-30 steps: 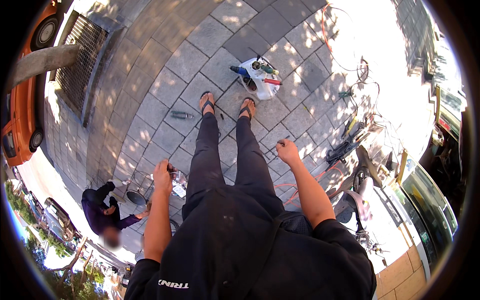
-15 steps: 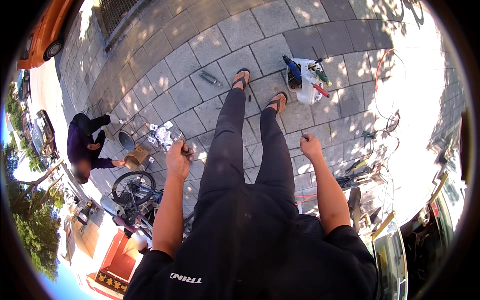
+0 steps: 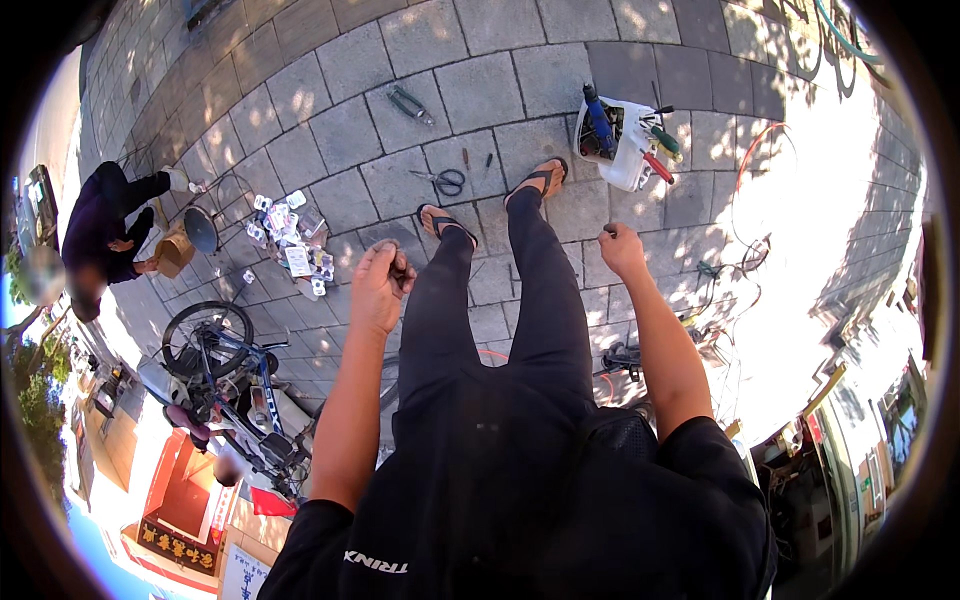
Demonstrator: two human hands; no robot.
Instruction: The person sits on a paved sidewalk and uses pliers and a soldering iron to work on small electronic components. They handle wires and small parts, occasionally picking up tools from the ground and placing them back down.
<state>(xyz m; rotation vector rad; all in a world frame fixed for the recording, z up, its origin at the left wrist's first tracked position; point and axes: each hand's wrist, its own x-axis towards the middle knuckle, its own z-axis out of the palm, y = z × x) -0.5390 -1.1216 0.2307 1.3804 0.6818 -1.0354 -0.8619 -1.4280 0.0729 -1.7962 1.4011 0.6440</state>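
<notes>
My left hand (image 3: 384, 280) hangs beside my left leg with its fingers curled in a pinch; whatever it holds, if anything, cannot be made out. My right hand (image 3: 622, 250) is closed out to the right, and a small dark bit shows at its fingertips, too small to name. On the paving ahead of my sandalled feet lie black-handled scissors (image 3: 449, 182) and dark-handled pliers (image 3: 410, 103). A white plastic tub (image 3: 632, 178) stands at front right, with a blue tool (image 3: 598, 122) and a red-handled tool (image 3: 657, 167) sticking out.
Small packets and cards (image 3: 295, 245) are spread on the ground at left. Beyond them another person (image 3: 105, 225) crouches by a cardboard box (image 3: 174, 252) and a grey bowl (image 3: 201, 230). A bicycle (image 3: 235, 365) lies at lower left. An orange hose (image 3: 745, 170) trails at right.
My feet have stepped: the left one is now back and the right one forward. The view has shifted right, and the scissors have come into sight. Both hands stay closed.
</notes>
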